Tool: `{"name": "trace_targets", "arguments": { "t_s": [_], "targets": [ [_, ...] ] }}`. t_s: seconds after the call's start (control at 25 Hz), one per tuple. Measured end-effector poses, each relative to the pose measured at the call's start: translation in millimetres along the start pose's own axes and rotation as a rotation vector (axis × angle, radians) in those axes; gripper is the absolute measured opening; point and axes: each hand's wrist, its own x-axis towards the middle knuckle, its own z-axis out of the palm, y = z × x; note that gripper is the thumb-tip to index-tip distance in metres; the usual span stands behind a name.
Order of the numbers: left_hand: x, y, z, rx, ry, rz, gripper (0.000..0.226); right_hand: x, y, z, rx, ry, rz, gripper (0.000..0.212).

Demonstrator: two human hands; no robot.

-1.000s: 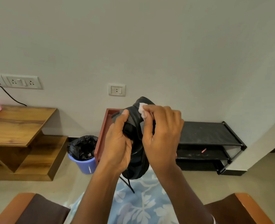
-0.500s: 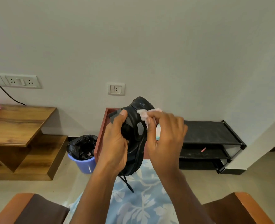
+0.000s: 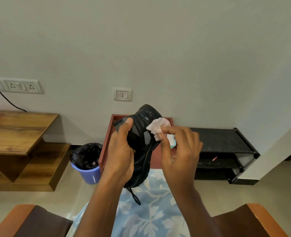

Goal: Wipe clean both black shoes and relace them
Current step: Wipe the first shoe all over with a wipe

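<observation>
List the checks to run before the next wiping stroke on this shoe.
1. Left hand grips the black shoe: ok.
2. Right hand pinches the wipe: ok.
3. Wipe lies against the shoe: ok.
4. Lace hangs below, away from the wiping spot: ok.
5. Wipe clean enough: cannot tell.
6. Second shoe within reach: cannot tell, not in view.

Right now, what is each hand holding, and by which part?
The left hand grips the black shoe around its middle, thumb near its upper end. The right hand pinches a crumpled white wipe by its lower edge, against the shoe.
</observation>
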Motion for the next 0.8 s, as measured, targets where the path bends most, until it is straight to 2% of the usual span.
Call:
{"name": "trace_targets", "arguments": {
  "t_s": [0.08, 0.24, 0.4, 0.6, 0.8],
  "targets": [
    [-0.3, 0.8, 1.1, 0.026, -0.014, 0.015, 0.042, 12.2, -2.7, 1.7, -0.001, 0.003, -0.016, 0.008],
    [-3.5, -0.5, 4.9, 0.022, -0.019, 0.029, 0.03, 41.6, -10.5, 8.0, -0.034, -0.031, -0.028, 0.011],
    [-2.6, 1.4, 2.5, -0.037, 0.007, 0.04, 0.03, 32.5, -9.6, 11.6, -0.012, -0.001, -0.041, 0.012],
    [1.3, 4.2, -1.4, -0.179, 0.062, -0.031, 0.029, -10.1, 0.8, 11.4, 0.024, 0.0, 0.003, 0.009],
    [0.4, 2.4, 3.2, -0.188, 0.046, -0.079, 0.031, 24.6, -6.1, 10.1, 0.089, 0.02, 0.0, 0.008]
  ]
}}
